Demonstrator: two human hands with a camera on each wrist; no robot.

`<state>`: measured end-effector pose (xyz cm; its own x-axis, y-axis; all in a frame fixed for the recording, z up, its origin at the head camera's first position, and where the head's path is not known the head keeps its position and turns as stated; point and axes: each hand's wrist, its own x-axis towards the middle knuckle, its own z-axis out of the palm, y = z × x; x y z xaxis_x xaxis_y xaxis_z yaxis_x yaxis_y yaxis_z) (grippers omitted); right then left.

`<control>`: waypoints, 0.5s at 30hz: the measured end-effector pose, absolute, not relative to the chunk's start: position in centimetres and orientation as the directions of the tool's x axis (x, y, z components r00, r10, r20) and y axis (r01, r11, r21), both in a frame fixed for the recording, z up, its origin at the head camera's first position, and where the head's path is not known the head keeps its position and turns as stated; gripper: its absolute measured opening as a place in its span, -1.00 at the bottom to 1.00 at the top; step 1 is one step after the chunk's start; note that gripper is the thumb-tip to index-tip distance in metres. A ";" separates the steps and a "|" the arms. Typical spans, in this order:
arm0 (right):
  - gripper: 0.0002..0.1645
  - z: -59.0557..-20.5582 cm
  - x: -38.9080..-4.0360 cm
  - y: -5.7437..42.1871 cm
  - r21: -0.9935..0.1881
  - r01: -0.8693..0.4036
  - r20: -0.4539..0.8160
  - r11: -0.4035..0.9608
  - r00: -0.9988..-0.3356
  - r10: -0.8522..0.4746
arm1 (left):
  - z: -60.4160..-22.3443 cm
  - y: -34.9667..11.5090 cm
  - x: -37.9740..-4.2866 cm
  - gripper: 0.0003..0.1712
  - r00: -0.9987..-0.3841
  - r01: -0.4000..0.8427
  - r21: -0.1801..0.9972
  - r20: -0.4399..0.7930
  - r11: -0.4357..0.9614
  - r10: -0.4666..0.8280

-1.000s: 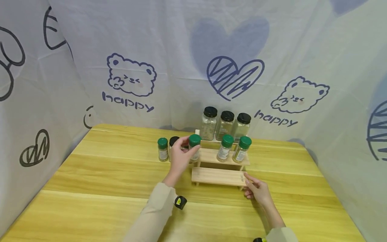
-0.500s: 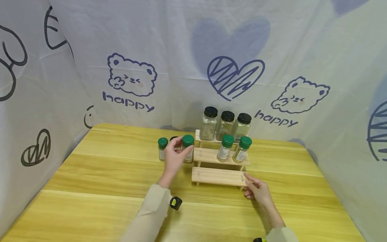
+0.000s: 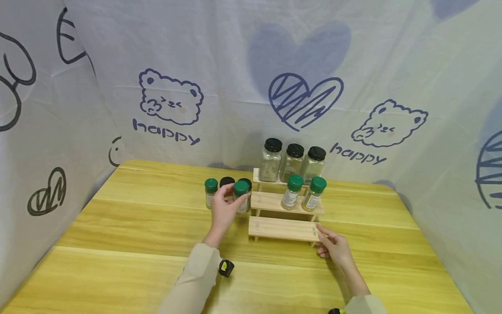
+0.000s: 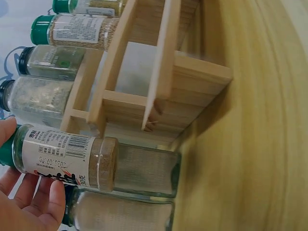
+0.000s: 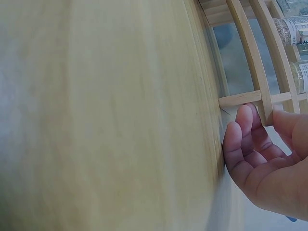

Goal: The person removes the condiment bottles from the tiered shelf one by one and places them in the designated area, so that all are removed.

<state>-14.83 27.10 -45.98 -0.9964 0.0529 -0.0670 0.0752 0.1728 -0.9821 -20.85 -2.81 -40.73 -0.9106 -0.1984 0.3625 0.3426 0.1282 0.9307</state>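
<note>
My left hand (image 3: 222, 213) grips a small green-capped spice jar (image 4: 62, 154) by its cap and upper part, to the left of a three-step wooden rack (image 3: 284, 229). In the left wrist view the jar's base is off the table, in front of two larger glass jars (image 4: 144, 168). My right hand (image 3: 335, 250) pinches the right end of the rack's lowest shelf between thumb and fingers. Two green-capped jars, the nearer to the middle being this spice jar (image 3: 291, 196), stand on the right part of the middle shelf. Three black-capped jars (image 3: 270, 163) fill the top shelf.
Left of the rack, a green-capped jar (image 3: 211, 187) and two black-capped jars, one with its cap (image 3: 227, 181) showing behind my left hand, stand on the wooden table (image 3: 129, 226). A printed white cloth (image 3: 235, 131) hangs behind the table.
My left hand has carried the green-capped spice jar leftward from the middle shelf's left end, then slightly toward me. A black cap now shows behind it. My right hand has stayed put.
</note>
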 end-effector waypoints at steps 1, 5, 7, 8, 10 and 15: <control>-0.52 -46.0 -14.8 27.1 -0.983 0.067 -0.059 0.174 -0.997 0.051 | -40.9 -2.8 -20.8 -0.58 -0.911 0.340 0.932 0.360 0.127 -0.199; -0.54 -45.5 -14.9 26.8 -0.963 0.153 -0.131 0.222 -0.985 0.109 | -41.4 -2.8 -20.9 -0.59 -0.917 0.327 0.937 0.345 0.119 -0.200; -0.55 -45.3 -15.0 26.6 -0.953 0.187 -0.161 0.237 -0.979 0.126 | -41.7 -2.7 -21.0 -0.58 -0.921 0.315 0.941 0.334 0.124 -0.201; -0.55 -45.2 -15.0 26.6 -0.949 0.202 -0.174 0.241 -0.976 0.132 | -41.8 -2.7 -21.0 -0.58 -0.924 0.307 0.943 0.327 0.125 -0.200; -0.55 -45.1 -15.1 26.6 -0.945 0.216 -0.186 0.244 -0.973 0.138 | -42.0 -2.7 -21.0 -0.57 -0.930 0.289 0.949 0.310 0.127 -0.198; -0.55 -45.4 -15.2 26.7 -0.943 0.217 -0.187 0.251 -0.973 0.139 | -42.6 -2.7 -21.1 -0.56 -0.938 0.268 0.955 0.288 0.124 -0.191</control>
<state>-15.17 26.73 -45.41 -0.9725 0.1385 -0.1872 0.2173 0.2508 -0.9433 -21.09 -2.66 -42.61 -0.9383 -0.1910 0.2884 0.2683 0.1242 0.9553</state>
